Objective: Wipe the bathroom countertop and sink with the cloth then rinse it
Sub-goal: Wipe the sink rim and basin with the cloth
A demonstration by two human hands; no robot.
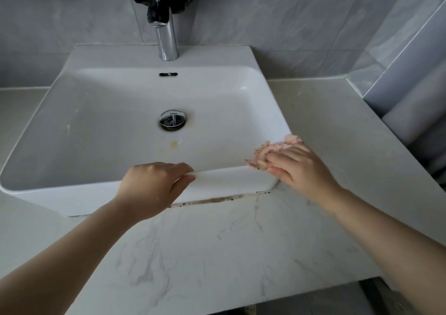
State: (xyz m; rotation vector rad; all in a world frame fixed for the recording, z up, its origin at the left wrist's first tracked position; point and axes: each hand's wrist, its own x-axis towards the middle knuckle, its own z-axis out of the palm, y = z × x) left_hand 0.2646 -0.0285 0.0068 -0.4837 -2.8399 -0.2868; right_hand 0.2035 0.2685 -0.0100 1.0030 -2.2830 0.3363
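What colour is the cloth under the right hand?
The cloth is pink with dark specks; the head view shows it.

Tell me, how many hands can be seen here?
2. The left hand grips the front rim of the sink. The right hand presses the pink cloth onto the sink's front right corner.

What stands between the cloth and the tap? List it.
Nothing visible. The right hand presses the cloth on the sink, at its near right corner; only open basin lies between it and the tap. The left hand grips the front rim.
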